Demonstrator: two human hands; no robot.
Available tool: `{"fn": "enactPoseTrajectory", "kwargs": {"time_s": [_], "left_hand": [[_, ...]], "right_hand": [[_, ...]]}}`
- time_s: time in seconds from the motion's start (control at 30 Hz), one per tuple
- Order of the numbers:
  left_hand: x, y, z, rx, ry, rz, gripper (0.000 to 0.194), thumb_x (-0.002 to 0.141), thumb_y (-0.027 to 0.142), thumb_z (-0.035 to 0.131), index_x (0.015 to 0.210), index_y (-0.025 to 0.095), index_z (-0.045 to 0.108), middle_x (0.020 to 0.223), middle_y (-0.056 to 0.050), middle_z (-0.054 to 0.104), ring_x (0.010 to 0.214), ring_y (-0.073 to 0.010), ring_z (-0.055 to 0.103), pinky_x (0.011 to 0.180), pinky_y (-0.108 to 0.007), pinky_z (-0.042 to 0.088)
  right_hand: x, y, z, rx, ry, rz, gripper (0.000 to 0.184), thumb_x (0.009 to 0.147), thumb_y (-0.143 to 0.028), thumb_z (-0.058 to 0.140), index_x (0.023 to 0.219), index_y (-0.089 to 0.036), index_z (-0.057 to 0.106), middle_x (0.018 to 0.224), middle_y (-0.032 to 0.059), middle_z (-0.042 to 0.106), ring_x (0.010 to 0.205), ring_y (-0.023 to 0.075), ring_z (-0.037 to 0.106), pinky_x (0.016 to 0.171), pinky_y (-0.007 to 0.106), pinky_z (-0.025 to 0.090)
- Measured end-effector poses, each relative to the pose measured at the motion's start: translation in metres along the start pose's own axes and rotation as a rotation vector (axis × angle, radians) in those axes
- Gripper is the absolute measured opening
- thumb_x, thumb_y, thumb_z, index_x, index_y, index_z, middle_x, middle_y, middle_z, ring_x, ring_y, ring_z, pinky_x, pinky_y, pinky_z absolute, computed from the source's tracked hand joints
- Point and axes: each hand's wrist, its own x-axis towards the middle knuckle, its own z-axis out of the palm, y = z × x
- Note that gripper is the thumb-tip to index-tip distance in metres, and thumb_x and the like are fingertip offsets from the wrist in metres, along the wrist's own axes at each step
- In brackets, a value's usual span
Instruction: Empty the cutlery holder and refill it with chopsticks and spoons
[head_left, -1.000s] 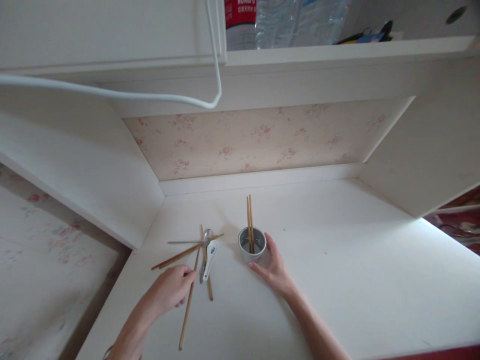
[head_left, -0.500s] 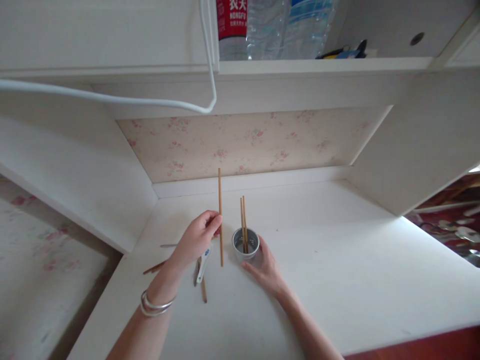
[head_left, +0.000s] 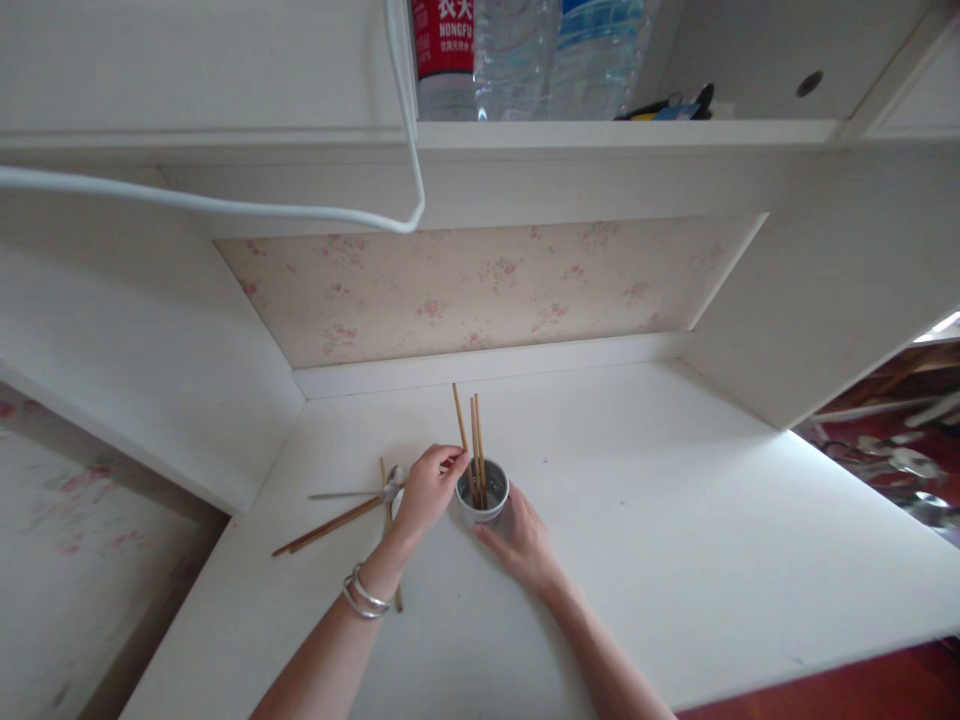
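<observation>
My left hand (head_left: 427,495) pinches a wooden chopstick (head_left: 458,412) at the left rim of a grey metal cup (head_left: 484,516). The chopstick leans left, its lower end inside the cup. Two other chopsticks (head_left: 479,435) stand in the cup, tilted close together. My right hand (head_left: 529,545) curls round the cup's right side, thumb at the front. Beside my left hand lie a metal spoon (head_left: 393,484), a crossed pair of chopsticks (head_left: 324,527) and another chopstick (head_left: 399,598), partly covered by my wrist. A white spoon there is mostly hidden.
The white desktop (head_left: 637,550) has a side panel (head_left: 817,260) at the right and a low back ledge (head_left: 487,362). Overhead is a shelf (head_left: 600,135) with plastic bottles (head_left: 517,60). A white cable (head_left: 300,211) hangs across the upper left.
My left hand has moved right and brought its chopstick from beside the cup into it. My right hand stays round the cup. The camera view has shifted slightly.
</observation>
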Motion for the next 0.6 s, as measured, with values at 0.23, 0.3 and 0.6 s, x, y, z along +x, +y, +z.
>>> {"fn": "enactPoseTrajectory", "kwargs": {"time_s": [0.23, 0.3, 0.6], "left_hand": [[-0.0035, -0.0092, 0.0054, -0.013, -0.004, -0.065, 0.032, 0.083, 0.045, 0.055, 0.095, 0.018, 0.068, 0.096, -0.007, 0.07, 0.081, -0.0168, 0.065, 0.079, -0.03, 0.051], [-0.0043, -0.009, 0.0062, -0.033, 0.004, -0.091, 0.034, 0.081, 0.044, 0.057, 0.1, 0.017, 0.067, 0.097, -0.007, 0.07, 0.078, -0.0162, 0.066, 0.076, -0.03, 0.052], [-0.0016, -0.0013, 0.0073, -0.017, 0.013, -0.037, 0.034, 0.084, 0.046, 0.055, 0.095, 0.017, 0.069, 0.095, -0.006, 0.069, 0.08, -0.0159, 0.064, 0.077, -0.029, 0.05]], "right_hand": [[0.0007, -0.004, -0.0016, -0.009, 0.007, -0.022, 0.07, 0.074, -0.039, 0.069, 0.136, -0.028, 0.039, 0.129, 0.0072, 0.056, 0.117, 0.0313, 0.053, 0.096, 0.046, 0.044], [0.0004, -0.0042, -0.0015, -0.016, 0.008, -0.028, 0.07, 0.074, -0.039, 0.068, 0.137, -0.028, 0.038, 0.13, 0.0069, 0.056, 0.118, 0.0309, 0.053, 0.096, 0.046, 0.044], [-0.0017, -0.0015, -0.0002, -0.034, -0.017, 0.002, 0.069, 0.077, -0.04, 0.067, 0.137, -0.027, 0.036, 0.133, 0.0087, 0.053, 0.12, 0.0306, 0.05, 0.099, 0.047, 0.042]]}}
